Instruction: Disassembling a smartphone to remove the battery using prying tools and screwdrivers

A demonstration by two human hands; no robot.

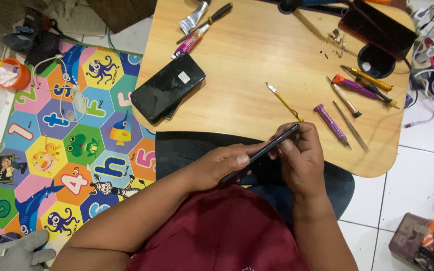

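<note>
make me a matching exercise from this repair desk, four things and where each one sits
Things:
1. phone
2. black screen panel
3. purple screwdriver
4. grey glove

Places:
A. on the floor mat, bottom left corner
B. held edge-on between both hands, left hand and right hand
C. lying on the table's left part
D. on the table, to the right of the hands

Pairs: 1-B, 2-C, 3-D, 4-A

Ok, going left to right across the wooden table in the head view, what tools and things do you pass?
Black phone lying face down → pink glue tube → yellow-handled blade tool → purple screwdriver → tweezers → black round cup holder.
</note>
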